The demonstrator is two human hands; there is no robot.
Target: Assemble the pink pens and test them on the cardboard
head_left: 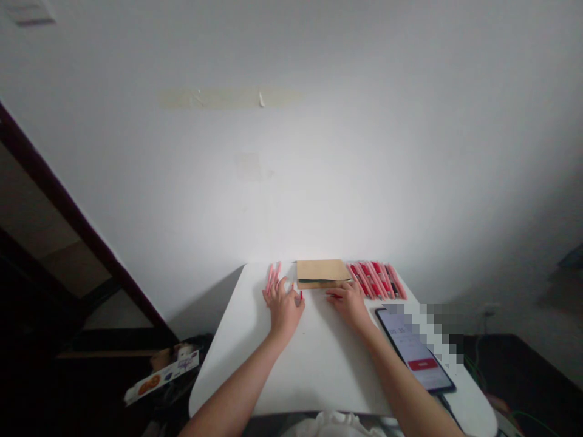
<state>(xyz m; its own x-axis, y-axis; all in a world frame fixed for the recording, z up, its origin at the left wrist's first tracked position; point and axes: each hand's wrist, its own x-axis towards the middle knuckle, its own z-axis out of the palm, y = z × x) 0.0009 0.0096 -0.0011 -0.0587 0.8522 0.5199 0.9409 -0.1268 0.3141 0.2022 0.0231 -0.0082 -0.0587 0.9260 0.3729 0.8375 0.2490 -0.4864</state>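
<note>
A flat brown cardboard box (pixel 320 271) lies at the far edge of a small white table (pixel 314 364), against the wall. My left hand (pixel 283 305) rests palm down just left of the box, its fingers stretched toward two pink pens (pixel 272 276) and a red pen tip by its thumb. Right of the box is my right hand (pixel 348 301), fingers curled in a pinch on a red pen. Several red and pink pens (pixel 377 280) lie in a row just beyond that hand.
A phone (pixel 412 348) with a lit screen lies on the table's right side, a cable running from its near end. A white wall stands right behind the table. Left of the table, low down, lie a printed packet (pixel 161 376) and dark furniture.
</note>
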